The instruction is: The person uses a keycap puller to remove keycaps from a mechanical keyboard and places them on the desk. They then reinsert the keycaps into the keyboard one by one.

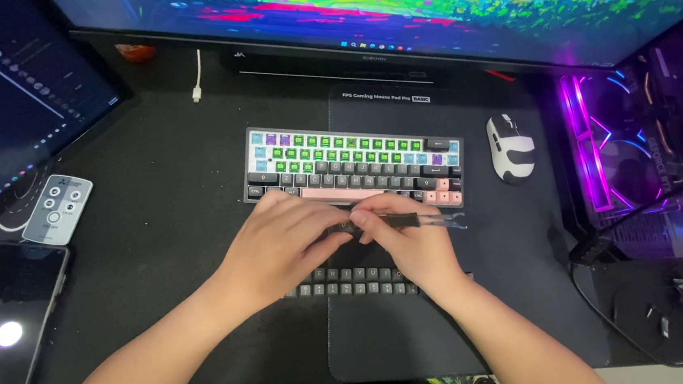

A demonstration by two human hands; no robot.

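We observe both hands meeting over the near edge of a compact keyboard [353,167] that sits on a black desk mat [171,197]. The right hand [410,243] is curled, fingers closed around the dark handle of a keycap puller [409,221]; the tool lies roughly level, its two thin metal prongs pointing to the right, just below the keyboard's lower right corner. The left hand [280,241] is also curled, its fingertips pinched onto the left end of the same tool, touching the right hand's fingers. Whether a keycap sits between the fingertips we cannot tell.

The keyboard carries green keys in its upper rows, dark grey keys lower down, and a pink spacebar with pink keys at the lower right. Below the hands, partly hidden by them, lies a row of loose grey keycaps [353,282].

To the right of the keyboard stands a white and black mouse [510,149]. At the left we find a small grey remote control [57,209] and a smartphone [10,320] lying flat, showing a bright round spot.
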